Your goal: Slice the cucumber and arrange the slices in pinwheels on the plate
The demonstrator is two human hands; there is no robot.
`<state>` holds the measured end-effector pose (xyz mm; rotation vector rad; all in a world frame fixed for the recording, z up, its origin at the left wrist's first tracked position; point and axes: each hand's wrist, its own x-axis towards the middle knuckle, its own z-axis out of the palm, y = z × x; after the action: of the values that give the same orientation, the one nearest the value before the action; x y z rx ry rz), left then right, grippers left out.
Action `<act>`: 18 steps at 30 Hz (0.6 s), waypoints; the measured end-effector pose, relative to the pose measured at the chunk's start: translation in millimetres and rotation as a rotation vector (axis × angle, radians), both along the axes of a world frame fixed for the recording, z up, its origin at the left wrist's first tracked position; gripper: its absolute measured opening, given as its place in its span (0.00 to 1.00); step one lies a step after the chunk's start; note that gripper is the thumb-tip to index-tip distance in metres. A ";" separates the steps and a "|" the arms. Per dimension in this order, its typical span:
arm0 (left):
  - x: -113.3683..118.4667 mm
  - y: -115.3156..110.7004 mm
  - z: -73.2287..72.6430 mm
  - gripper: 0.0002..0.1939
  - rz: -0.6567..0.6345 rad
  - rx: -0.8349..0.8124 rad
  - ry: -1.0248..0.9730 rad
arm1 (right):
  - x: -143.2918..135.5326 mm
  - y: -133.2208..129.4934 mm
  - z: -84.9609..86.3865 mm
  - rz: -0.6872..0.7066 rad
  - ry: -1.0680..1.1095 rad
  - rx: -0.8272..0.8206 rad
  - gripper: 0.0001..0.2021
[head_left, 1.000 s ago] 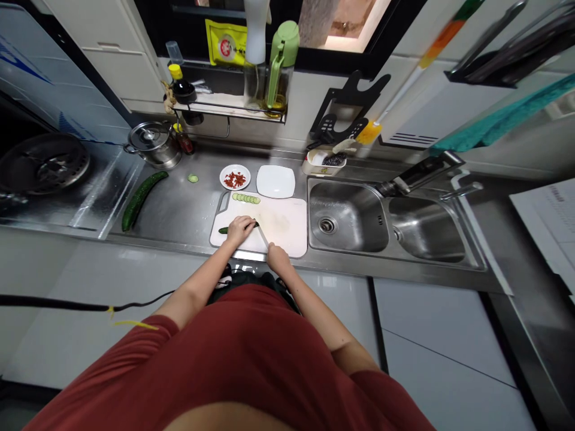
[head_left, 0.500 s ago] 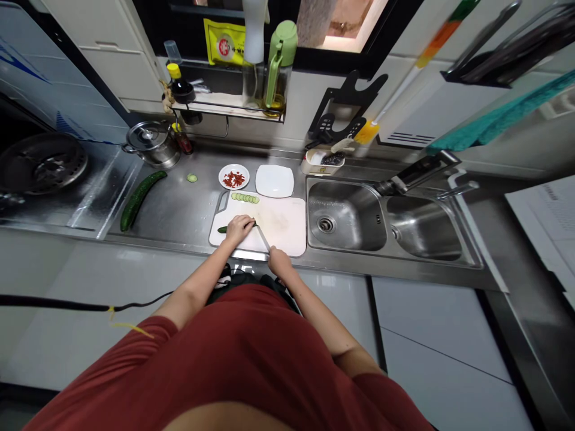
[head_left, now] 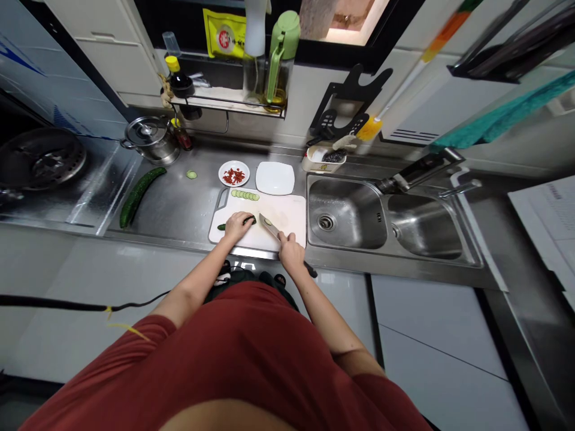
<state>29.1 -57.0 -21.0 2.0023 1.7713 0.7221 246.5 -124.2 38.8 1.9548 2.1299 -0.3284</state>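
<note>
My left hand (head_left: 238, 227) is closed over a dark green cucumber (head_left: 221, 227) on the white cutting board (head_left: 287, 212), with both ends of the cucumber showing past the fingers. In my right hand (head_left: 291, 251) is a kitchen knife (head_left: 270, 227), its black handle sticking out below the fist. The blade lies flat-side up over the board, just right of the cucumber's cut end, and a pale slice (head_left: 268, 222) clings to it. Along the board's upper left runs a row of cucumber slices (head_left: 245, 195).
Behind the board stand a plate of chopped red pieces (head_left: 234, 174) and a white square plate (head_left: 275, 178). Another cucumber (head_left: 140, 194) and a cut end piece (head_left: 191, 174) lie left. A steel pot (head_left: 151, 140) is farther back; a double sink (head_left: 345, 212) adjoins right.
The knife has moved right, away from the cucumber, and turned so its flat side shows with a slice on it. My left hand stays on the cucumber.
</note>
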 end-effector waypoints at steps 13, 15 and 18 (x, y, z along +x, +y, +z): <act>15.0 19.1 24.1 0.18 -0.042 0.036 -0.090 | 5.8 10.3 3.3 0.037 -0.075 0.159 0.22; 19.1 25.4 30.1 0.19 -0.150 -0.008 -0.065 | 6.5 10.1 1.8 0.054 -0.069 0.169 0.22; 24.1 33.4 37.3 0.17 -0.284 -0.082 -0.015 | 8.4 9.6 0.6 0.083 -0.058 0.179 0.22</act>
<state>53.2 -23.5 16.3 2.1266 1.4418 0.5622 254.9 -114.6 39.4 1.9347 2.2645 -0.0667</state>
